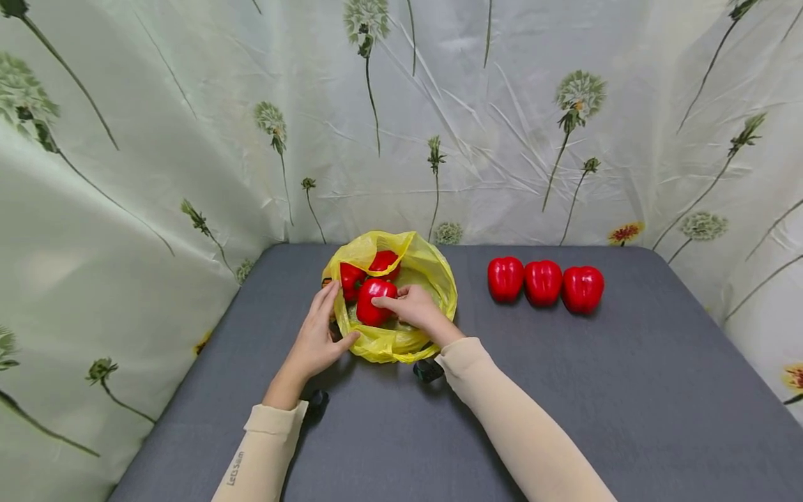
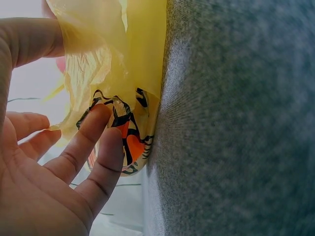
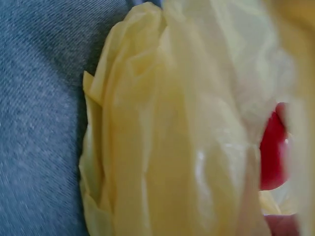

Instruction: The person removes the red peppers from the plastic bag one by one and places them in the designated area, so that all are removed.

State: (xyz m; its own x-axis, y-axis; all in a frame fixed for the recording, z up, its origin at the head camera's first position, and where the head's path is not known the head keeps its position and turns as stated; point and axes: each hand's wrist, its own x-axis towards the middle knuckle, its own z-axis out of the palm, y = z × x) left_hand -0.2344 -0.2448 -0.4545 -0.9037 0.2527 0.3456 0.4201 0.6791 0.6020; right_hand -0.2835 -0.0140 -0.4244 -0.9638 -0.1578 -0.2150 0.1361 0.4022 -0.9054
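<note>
A yellow plastic bag stands on the table with its mouth spread wide. Inside it, my right hand pinches a red bell pepper, thumb on top and fingers at its right side. Two more red bell peppers lie behind it in the bag, one at the left and one at the back. My left hand rests against the bag's left side with fingers extended. In the left wrist view, its fingertips touch a printed patch on the bag. The right wrist view is mostly filled by yellow plastic.
Three red bell peppers, left, middle and right, stand in a row to the bag's right. The grey table ends at a flower-patterned curtain behind and at both sides.
</note>
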